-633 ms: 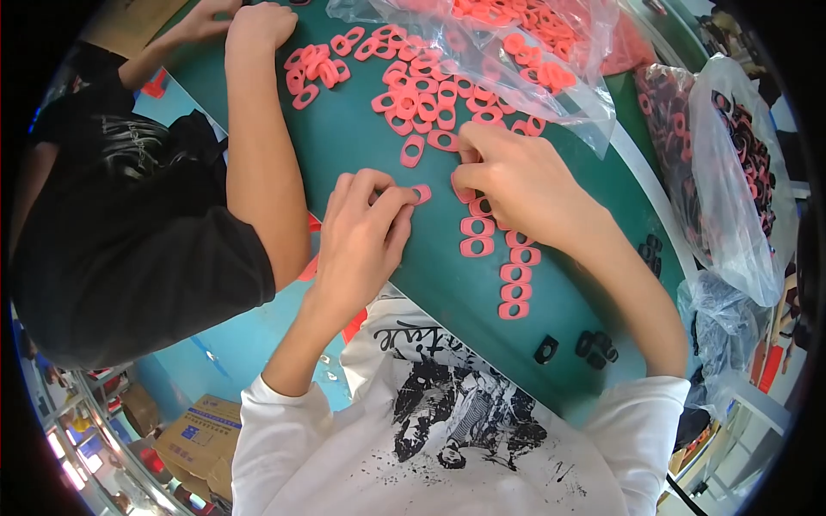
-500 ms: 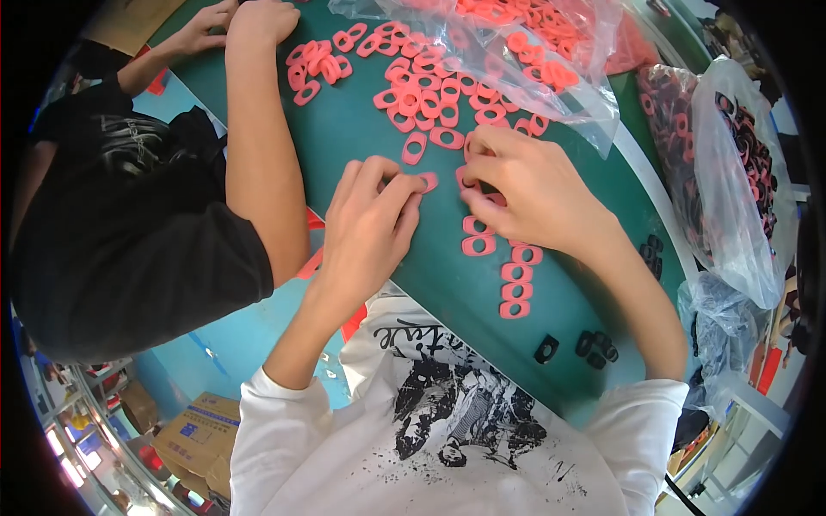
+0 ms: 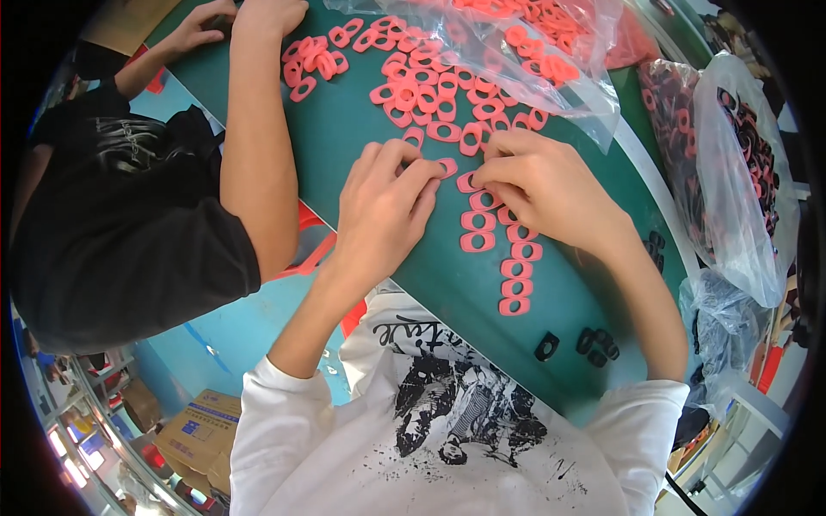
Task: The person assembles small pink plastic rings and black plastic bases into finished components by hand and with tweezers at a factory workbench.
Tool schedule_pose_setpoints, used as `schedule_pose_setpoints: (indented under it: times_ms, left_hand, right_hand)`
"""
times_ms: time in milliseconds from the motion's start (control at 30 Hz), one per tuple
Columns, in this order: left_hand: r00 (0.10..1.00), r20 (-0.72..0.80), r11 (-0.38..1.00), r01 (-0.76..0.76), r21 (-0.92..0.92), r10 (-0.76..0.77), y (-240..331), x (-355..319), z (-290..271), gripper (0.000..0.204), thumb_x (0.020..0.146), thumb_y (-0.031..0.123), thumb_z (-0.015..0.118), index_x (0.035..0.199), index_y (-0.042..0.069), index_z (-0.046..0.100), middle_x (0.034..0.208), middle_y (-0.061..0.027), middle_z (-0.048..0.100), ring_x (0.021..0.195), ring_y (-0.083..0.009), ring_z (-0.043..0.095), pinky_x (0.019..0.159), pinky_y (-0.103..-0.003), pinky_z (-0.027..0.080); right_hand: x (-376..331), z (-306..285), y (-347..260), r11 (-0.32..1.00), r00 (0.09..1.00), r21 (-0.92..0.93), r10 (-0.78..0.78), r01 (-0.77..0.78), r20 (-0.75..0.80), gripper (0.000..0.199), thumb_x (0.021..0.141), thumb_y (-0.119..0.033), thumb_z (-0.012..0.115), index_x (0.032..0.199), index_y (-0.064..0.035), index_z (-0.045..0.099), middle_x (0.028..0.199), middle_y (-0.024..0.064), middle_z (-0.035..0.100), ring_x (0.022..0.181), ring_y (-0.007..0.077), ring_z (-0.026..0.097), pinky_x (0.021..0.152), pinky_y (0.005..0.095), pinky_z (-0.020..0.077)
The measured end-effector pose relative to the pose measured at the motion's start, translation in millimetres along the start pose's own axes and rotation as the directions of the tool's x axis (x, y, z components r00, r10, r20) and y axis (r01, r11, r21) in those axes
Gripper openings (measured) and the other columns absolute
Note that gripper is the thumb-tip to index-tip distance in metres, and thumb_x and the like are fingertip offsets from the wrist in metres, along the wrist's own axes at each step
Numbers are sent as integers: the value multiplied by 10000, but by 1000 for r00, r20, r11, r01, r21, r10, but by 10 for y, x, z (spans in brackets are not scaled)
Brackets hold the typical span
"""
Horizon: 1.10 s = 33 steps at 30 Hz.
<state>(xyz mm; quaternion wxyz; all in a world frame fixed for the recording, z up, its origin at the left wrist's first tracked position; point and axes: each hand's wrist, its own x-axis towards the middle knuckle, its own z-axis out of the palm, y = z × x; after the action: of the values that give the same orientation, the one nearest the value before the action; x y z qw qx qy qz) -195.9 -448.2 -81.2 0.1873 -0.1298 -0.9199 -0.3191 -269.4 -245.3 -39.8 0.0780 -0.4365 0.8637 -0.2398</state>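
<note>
My left hand (image 3: 387, 206) is closed, its thumb and fingertips pinching a flat pink piece with an oval hole (image 3: 446, 168) just above the table. To its right, my right hand (image 3: 546, 185) has its thumb and fingertips on another pink holed piece (image 3: 466, 181), at the top of a short column. Below those fingers, more pink pieces (image 3: 477, 242) lie in that column, and a second column (image 3: 516, 287) runs beside it toward me. My right hand partly hides the upper pieces. Beyond both hands spreads a loose heap of the same pink pieces (image 3: 426, 99).
A clear plastic bag (image 3: 594, 107) of pink pieces lies at the back of the green table (image 3: 344, 155). Small black parts (image 3: 594, 346) sit near the right front. Bags of pink and black pieces (image 3: 731, 189) stand at right. A co-worker's arm (image 3: 258, 163) reaches in from the left.
My left hand has shifted right with its pink piece. My right hand has turned and moved slightly right, uncovering the upper part of the column. The co-worker's arm has shifted a little left.
</note>
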Motion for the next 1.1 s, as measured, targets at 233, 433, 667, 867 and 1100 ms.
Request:
schedule_pose_setpoints:
  times_ms: [233, 433, 667, 867, 1100]
  left_hand:
    - [998, 39, 997, -56, -54, 58, 37, 101, 91, 208, 770, -16, 695, 964, 51, 661, 949, -78, 600, 874, -270, 559, 736, -352, 477]
    - [995, -26, 940, 80, -333, -95, 319, -94, 16, 340, 863, 7, 595, 1201, -3, 559, 1255, -189, 528, 1170, -338, 518, 965, -389, 428]
    - [953, -19, 689, 204, -695, -301, 644, -159, 161, 526, 950, 71, 406, 1429, -105, 277, 1486, -294, 282, 1376, -409, 330, 1133, -440, 263]
    - [975, -25, 756, 155, -636, -220, 564, -119, 395, 507, 937, 40, 397, 1409, -114, 291, 1464, -281, 307, 1348, -382, 372, 1113, -434, 306]
    - [961, -196, 874, 81, -479, -197, 368, -106, 324, 408, 849, -21, 520, 1254, -59, 496, 1286, -245, 482, 1180, -382, 503, 973, -426, 438]
  right_hand:
    - [-134, -290, 106, 982, 972, 186, 16, 29, -233, 132, 825, 69, 581, 924, 15, 647, 853, 104, 629, 722, 226, 616, 645, 306, 484]
    - [-435, -86, -57, 794, 824, 568, 460, -216, -330, 269, 925, -39, 517, 1173, 16, 606, 1169, 111, 607, 1033, 180, 595, 846, 295, 492]
    - [-556, 283, -306, 683, 827, 721, 469, -116, -311, 555, 986, -139, 397, 1481, 64, 248, 1528, 211, 304, 1434, 288, 274, 1169, 401, 191]
    - [-416, 495, -259, 593, 838, 805, 434, 11, -332, 575, 1005, -247, 341, 1472, 74, 239, 1526, 209, 286, 1450, 303, 234, 1194, 411, 167]
    - [-476, 417, -114, 604, 815, 796, 447, 28, -368, 485, 990, -180, 381, 1414, 56, 374, 1482, 206, 359, 1399, 284, 338, 1162, 399, 257]
